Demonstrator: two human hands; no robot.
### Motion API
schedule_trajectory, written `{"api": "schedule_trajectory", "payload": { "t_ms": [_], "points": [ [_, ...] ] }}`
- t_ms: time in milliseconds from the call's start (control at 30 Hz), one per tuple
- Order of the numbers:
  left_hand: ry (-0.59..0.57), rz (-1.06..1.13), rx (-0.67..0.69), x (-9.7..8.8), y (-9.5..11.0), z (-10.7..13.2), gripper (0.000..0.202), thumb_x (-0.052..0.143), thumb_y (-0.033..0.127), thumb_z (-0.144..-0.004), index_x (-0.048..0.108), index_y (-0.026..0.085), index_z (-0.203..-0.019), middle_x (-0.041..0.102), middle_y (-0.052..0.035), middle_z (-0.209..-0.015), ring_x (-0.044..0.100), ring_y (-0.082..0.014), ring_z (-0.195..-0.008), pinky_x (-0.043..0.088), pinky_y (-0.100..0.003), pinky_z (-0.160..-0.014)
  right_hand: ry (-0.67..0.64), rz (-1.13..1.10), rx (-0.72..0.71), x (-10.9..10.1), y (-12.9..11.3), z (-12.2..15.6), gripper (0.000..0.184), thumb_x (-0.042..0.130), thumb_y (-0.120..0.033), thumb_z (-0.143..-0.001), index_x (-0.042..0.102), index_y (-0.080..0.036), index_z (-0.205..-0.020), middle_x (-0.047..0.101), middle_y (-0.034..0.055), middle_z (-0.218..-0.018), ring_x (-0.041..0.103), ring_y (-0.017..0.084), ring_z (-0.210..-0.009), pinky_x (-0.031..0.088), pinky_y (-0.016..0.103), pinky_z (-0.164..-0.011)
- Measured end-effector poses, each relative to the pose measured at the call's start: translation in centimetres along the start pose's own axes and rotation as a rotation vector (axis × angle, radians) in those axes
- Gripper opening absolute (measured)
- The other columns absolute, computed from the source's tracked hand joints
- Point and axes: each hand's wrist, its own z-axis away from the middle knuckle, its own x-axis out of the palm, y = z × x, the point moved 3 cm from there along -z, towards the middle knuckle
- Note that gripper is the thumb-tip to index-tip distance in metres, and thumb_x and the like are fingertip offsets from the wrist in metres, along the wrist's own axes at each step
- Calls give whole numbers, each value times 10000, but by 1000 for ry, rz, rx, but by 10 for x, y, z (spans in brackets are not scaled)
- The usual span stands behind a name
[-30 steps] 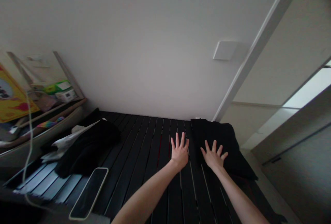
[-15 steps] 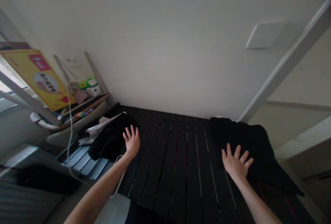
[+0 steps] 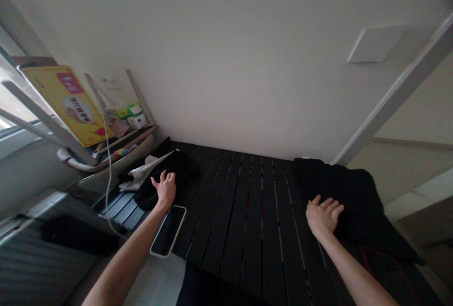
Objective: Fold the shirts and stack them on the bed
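At the left, my left hand (image 3: 165, 190) is over a bunched black cloth (image 3: 182, 169), its fingers slightly bent and apart. Whether it touches the fabric I cannot tell. A phone (image 3: 170, 230) with a pale rim lies on the slats beside my left wrist. My right hand (image 3: 322, 214) is at the near left edge of a flat-spread black cloth (image 3: 354, 197), with fingers apart and nothing held. Both cloths rest on a black slatted table (image 3: 233, 202). White material (image 3: 150, 167) pokes out behind the left cloth.
Beyond the table rises a white wall (image 3: 240, 70) with a switch plate (image 3: 377, 44). A yellow printed board (image 3: 74, 108), small boxes (image 3: 136, 117) and a hanging white cable (image 3: 109, 169) are at the left. Something dark with red edging (image 3: 385, 268) lies at lower right.
My left hand has moved left over the bunched cloth, its fingers bending more, and the phone now shows fully. My right hand's fingers have drawn in a little. The view has shifted slightly left.
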Motion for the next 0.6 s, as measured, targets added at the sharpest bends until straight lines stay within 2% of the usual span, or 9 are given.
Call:
{"api": "schedule_trajectory", "payload": {
  "t_ms": [100,167,233,300,367,467,533,600],
  "points": [
    [126,108,95,-23,17,-4,308,375,99,-889,625,188,-1047,685,-104,-1091,412,-304,-1296,66,-697,-1075,64,59,-45,-2,-2,1,498,299,-230,-916,558,72,-1216,544,386,-1206,500,478,-1154,290,622,-881],
    [221,216,183,-43,37,-7,269,391,124,-906,621,190,-1029,694,-90,-1075,485,-273,-1244,129,-637,-1111,112,75,-57,-5,-4,2,490,297,-221,-913,571,74,-1194,552,383,-1197,523,465,-1122,316,593,-862],
    [280,360,281,-63,64,-8,237,395,157,-929,615,192,-1008,696,-82,-1069,585,-227,-1126,293,-529,-1101,152,75,-60,-9,-3,4,469,300,-196,-907,585,64,-1174,560,366,-1201,536,451,-1105,328,567,-866],
    [297,519,358,-84,93,-4,217,398,198,-949,606,194,-1008,692,-82,-1075,645,-184,-1007,467,-389,-977,174,47,-87,-13,-2,6,440,308,-152,-895,594,47,-1163,559,338,-1225,544,425,-1103,332,537,-894],
    [299,673,412,-105,123,3,199,407,222,-960,590,206,-1037,685,-64,-1085,654,-154,-977,524,-299,-875,167,-30,-128,-16,2,7,420,314,-122,-886,597,26,-1158,558,307,-1243,549,397,-1107,333,512,-926],
    [269,868,461,-132,160,16,175,425,245,-965,583,219,-1036,686,-39,-1057,659,-132,-944,535,-252,-824,91,-239,-114,-23,6,8,400,326,-190,-910,600,-44,-1162,576,261,-1237,542,382,-1126,304,570,-971],
    [219,962,466,-143,180,21,168,435,263,-965,588,218,-1018,688,-42,-1049,662,-131,-925,536,-247,-814,42,-366,-72,-32,4,10,422,326,-295,-929,573,-94,-1205,566,234,-1265,532,377,-1147,280,629,-983],
    [136,1018,446,-145,194,18,162,445,274,-960,591,215,-998,691,-49,-1051,664,-141,-929,533,-258,-825,6,-532,-94,-48,-5,13,490,343,-383,-921,488,-122,-1309,510,213,-1346,493,355,-1213,297,614,-1004]
  ]
}}
